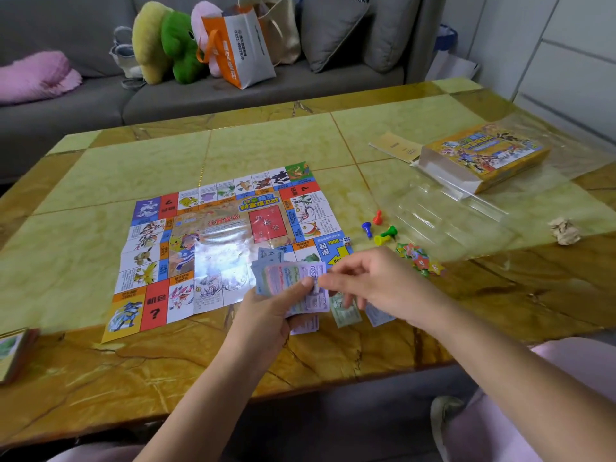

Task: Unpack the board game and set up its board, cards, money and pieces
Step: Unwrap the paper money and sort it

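Well, the sorting of the money looks the likeliest place for a slip. The left hand [283, 295] grips a fan of paper notes [293, 278] over the near edge of the board [200, 248], its thumb pressed across them. The right hand [376, 281] reaches in with curled fingers to the fan's right edge. Whether it has actually pinched a note or only touches one, I cannot tell.

Three loose notes lie on the table [366, 345] just below the hands: a purple one [305, 325], a green one [345, 310] and a blue one [378, 316], which look like the start of separate piles. The notes seem thin and slick, so pulling one from the fan could drag a second with it and mix the piles. A looser thumb could let the whole fan slide down onto them.

The right forearm is close to the pawns [380, 230], the die [346, 241] and a heap of small coloured pieces [416, 258] — a careless sweep outward could knock the upright pawns over or roll the die off the board's corner.

The board is creased paper, not lying quite flat, so a wrist resting on it could shift it.

Far right, the box [483, 158] lies well clear, and a stack of cards [13, 355] sits at the table's left edge.
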`<act>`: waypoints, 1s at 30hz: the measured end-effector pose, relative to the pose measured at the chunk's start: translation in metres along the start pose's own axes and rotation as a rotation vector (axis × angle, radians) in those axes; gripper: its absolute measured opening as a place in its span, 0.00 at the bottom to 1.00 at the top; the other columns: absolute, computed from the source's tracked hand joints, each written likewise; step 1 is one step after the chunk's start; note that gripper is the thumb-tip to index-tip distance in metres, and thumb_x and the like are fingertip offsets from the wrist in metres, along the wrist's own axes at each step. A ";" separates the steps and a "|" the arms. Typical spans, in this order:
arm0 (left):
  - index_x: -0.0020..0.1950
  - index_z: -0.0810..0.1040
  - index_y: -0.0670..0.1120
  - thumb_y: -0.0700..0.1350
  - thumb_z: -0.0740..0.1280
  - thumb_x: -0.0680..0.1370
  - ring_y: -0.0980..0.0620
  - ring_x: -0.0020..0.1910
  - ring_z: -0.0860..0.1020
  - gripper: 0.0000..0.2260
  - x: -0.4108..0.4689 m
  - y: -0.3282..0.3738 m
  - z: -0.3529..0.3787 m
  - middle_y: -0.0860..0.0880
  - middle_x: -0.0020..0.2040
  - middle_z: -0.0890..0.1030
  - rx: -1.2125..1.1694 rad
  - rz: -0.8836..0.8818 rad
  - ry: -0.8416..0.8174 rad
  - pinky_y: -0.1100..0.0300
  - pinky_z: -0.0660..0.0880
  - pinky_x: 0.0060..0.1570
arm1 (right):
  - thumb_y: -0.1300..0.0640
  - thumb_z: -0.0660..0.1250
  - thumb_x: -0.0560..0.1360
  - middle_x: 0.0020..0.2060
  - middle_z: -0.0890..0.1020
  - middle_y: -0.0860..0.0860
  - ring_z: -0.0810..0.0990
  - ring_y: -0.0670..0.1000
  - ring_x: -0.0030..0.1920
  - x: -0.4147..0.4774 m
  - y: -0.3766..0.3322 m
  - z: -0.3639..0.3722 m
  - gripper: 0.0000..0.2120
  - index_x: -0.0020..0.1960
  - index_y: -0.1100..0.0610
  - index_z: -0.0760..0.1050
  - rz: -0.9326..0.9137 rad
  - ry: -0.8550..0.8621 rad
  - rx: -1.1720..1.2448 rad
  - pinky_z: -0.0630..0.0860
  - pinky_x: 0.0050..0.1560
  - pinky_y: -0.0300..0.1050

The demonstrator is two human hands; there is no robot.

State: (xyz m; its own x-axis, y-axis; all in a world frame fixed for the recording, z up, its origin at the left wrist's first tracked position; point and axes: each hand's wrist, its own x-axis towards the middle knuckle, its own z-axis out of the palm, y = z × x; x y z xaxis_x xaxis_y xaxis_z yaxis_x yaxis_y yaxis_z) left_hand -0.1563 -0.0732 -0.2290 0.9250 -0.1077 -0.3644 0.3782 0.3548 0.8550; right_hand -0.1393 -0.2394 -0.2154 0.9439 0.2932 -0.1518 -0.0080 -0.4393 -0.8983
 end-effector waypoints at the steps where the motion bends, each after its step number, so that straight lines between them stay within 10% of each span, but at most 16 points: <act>1: 0.53 0.78 0.38 0.40 0.68 0.68 0.49 0.36 0.84 0.14 -0.001 0.001 -0.001 0.43 0.40 0.85 0.001 -0.004 -0.017 0.61 0.80 0.32 | 0.46 0.72 0.70 0.27 0.81 0.49 0.76 0.43 0.26 0.003 0.000 0.007 0.09 0.38 0.51 0.81 -0.027 0.032 0.012 0.73 0.30 0.36; 12: 0.52 0.75 0.35 0.33 0.66 0.75 0.47 0.42 0.84 0.07 0.002 0.017 -0.027 0.42 0.42 0.85 0.038 0.013 0.097 0.61 0.80 0.35 | 0.56 0.72 0.73 0.25 0.80 0.48 0.77 0.43 0.25 0.017 0.005 0.028 0.08 0.38 0.60 0.81 -0.061 0.120 0.139 0.71 0.27 0.33; 20: 0.50 0.73 0.38 0.32 0.68 0.73 0.49 0.40 0.84 0.08 0.006 0.026 -0.037 0.42 0.44 0.84 -0.068 0.070 0.229 0.59 0.81 0.35 | 0.45 0.72 0.71 0.25 0.72 0.44 0.69 0.42 0.27 0.013 0.016 0.047 0.16 0.33 0.52 0.71 -0.120 0.214 -0.491 0.63 0.28 0.35; 25: 0.52 0.74 0.37 0.32 0.68 0.72 0.48 0.41 0.84 0.10 -0.001 0.013 -0.028 0.45 0.40 0.85 0.011 0.022 0.104 0.60 0.81 0.36 | 0.42 0.64 0.75 0.28 0.80 0.48 0.73 0.45 0.26 0.015 0.003 0.031 0.21 0.40 0.60 0.80 -0.043 0.149 0.167 0.67 0.30 0.34; 30: 0.52 0.77 0.37 0.33 0.67 0.73 0.46 0.44 0.84 0.08 -0.005 0.004 -0.017 0.42 0.45 0.85 0.061 -0.037 -0.001 0.59 0.81 0.39 | 0.55 0.72 0.72 0.23 0.78 0.47 0.73 0.41 0.23 0.012 0.003 0.017 0.07 0.40 0.58 0.81 -0.057 0.130 0.076 0.69 0.28 0.31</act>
State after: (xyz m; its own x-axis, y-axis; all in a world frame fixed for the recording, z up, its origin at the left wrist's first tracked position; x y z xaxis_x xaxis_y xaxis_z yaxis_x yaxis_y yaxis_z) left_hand -0.1596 -0.0558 -0.2297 0.9103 -0.1207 -0.3959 0.4137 0.2929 0.8620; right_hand -0.1339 -0.2231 -0.2264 0.9783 0.2011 -0.0498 0.0261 -0.3581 -0.9333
